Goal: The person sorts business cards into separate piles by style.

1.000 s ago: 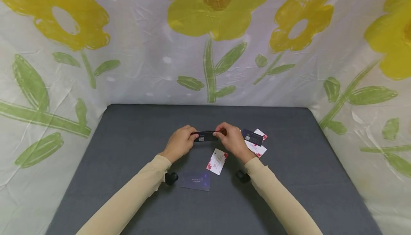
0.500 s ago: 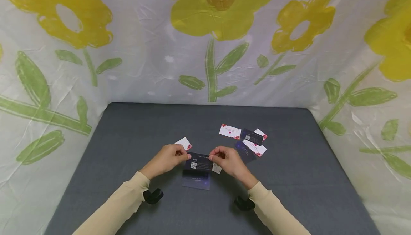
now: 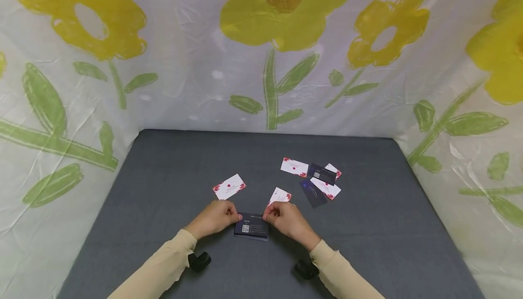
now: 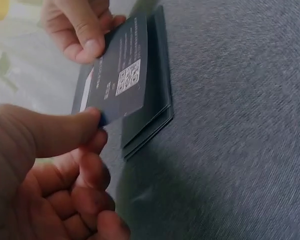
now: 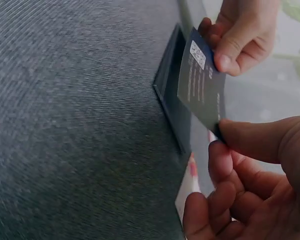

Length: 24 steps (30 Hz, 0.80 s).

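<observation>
Dark card [image 3: 255, 227], pinched by left hand [image 3: 214, 218] and right hand [image 3: 290, 222], five white cards [image 3: 229, 187], two farther dark cards [image 3: 313, 194]

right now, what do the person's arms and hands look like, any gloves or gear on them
The left hand and right hand are bare, without gloves. Plain, pale beige long sleeves cover the forearms to the wrists. A black, rounded device shows beside each cuff; no cable or legible marking is visible on either.

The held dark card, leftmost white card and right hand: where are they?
Held dark card [image 3: 254, 226]: head view, on its printed face.
Leftmost white card [image 3: 229, 186]: head view, on its middle.
Right hand [image 3: 291, 221]: head view, back of hand.
</observation>
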Available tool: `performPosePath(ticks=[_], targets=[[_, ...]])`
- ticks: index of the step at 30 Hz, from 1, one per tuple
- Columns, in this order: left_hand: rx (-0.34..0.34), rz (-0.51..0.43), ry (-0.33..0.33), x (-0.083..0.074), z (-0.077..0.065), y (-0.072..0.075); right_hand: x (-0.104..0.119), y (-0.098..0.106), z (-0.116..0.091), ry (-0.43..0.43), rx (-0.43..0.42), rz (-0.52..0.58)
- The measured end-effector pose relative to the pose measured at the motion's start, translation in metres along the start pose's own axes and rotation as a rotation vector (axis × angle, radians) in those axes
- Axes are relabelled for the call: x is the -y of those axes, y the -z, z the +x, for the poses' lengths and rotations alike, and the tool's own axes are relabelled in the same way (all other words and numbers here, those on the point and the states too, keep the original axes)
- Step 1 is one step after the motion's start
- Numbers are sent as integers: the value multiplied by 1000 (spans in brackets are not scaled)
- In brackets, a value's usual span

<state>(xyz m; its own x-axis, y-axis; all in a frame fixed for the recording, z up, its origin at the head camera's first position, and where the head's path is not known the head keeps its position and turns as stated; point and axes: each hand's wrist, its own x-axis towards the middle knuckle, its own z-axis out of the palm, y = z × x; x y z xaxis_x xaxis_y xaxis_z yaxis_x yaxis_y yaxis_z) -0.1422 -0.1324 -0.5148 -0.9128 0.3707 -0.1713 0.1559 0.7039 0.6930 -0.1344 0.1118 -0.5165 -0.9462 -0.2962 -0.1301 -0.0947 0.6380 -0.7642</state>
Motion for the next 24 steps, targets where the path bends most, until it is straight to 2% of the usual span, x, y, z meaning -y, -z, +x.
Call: performPosePath(ticks=[7,15,24], targets=[[-30,83,77,-3,2,-13,-2,-5,0,13,-21,-140],[-75,159,61,-5,0,-20,-3,-10,-3,79,-57,-266],[-81,167,63,-8,-2,-20,-4,-14,-3,118,-85,-313]])
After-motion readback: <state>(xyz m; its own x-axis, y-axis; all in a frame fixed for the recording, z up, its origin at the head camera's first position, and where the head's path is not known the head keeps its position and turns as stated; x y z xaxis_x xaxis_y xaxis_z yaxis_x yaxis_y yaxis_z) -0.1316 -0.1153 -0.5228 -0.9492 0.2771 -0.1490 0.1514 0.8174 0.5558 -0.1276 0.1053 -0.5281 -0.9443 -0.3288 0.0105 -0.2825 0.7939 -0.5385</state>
